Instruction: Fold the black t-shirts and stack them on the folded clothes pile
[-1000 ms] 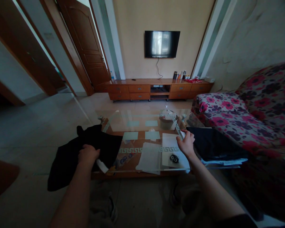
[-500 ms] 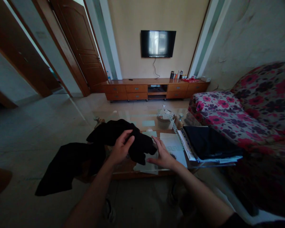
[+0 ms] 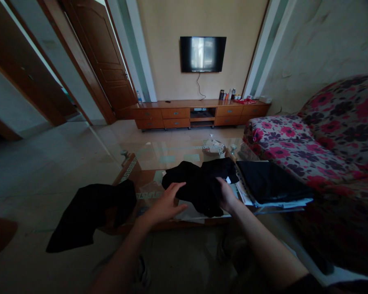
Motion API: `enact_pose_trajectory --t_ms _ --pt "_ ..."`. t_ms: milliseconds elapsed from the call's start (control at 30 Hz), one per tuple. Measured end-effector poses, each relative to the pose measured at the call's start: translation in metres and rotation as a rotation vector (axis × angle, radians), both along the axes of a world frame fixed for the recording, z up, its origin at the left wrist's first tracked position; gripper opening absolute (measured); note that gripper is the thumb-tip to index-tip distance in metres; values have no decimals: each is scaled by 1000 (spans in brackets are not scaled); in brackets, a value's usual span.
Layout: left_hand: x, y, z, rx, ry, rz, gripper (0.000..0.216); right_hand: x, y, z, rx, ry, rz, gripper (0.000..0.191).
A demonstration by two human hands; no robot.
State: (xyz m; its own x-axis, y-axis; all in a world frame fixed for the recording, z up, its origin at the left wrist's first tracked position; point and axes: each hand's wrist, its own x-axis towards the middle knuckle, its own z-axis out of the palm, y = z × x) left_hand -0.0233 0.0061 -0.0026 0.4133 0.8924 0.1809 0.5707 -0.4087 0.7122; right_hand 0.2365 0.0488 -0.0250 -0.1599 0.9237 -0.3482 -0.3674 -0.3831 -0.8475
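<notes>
A black garment (image 3: pixel 199 188) lies bunched over the glass coffee table (image 3: pixel 159 151) in front of me; its exact kind does not show in the dim light. My right hand (image 3: pixel 227 197) has hold of its right side, the fingertips partly lost against the dark cloth. At the garment's lower left, my left hand (image 3: pixel 165 204) is open, thumb and fingers apart. A second black garment (image 3: pixel 82 212) drapes over the table's left end and hangs past the edge. To the right of my right hand, a folded black garment (image 3: pixel 272 181) rests on a flat stack.
Papers lie under the middle garment. A bowl-like container (image 3: pixel 214 148) with crumpled scraps stands toward the far side of the table. The flowered sofa (image 3: pixel 294 151) borders the right. Beyond the table is a low wooden cabinet (image 3: pixel 176 113) beneath a wall-mounted television (image 3: pixel 202 54).
The middle garment has shifted right and spread out, uncovering the table's left part. My left hand has come off it and opened; my right hand has moved right and now grips the cloth.
</notes>
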Motion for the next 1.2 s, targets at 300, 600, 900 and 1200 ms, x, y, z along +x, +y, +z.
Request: enact_pose_trajectory --t_ms 300,600,900,1200 --pt "21 -16 -5 39 195 -20 80 -6 -19 20 -18 178 285 39" --pt "20 -6 -6 -98 -105 71 47 -4 -16 16 56 188 247 31" --pt "14 13 -28 -497 -901 419 52 -3 -17 7 109 -20 198 42" --pt "19 7 -13 -727 -1031 479 44 3 0 -30 568 -946 -337 82"
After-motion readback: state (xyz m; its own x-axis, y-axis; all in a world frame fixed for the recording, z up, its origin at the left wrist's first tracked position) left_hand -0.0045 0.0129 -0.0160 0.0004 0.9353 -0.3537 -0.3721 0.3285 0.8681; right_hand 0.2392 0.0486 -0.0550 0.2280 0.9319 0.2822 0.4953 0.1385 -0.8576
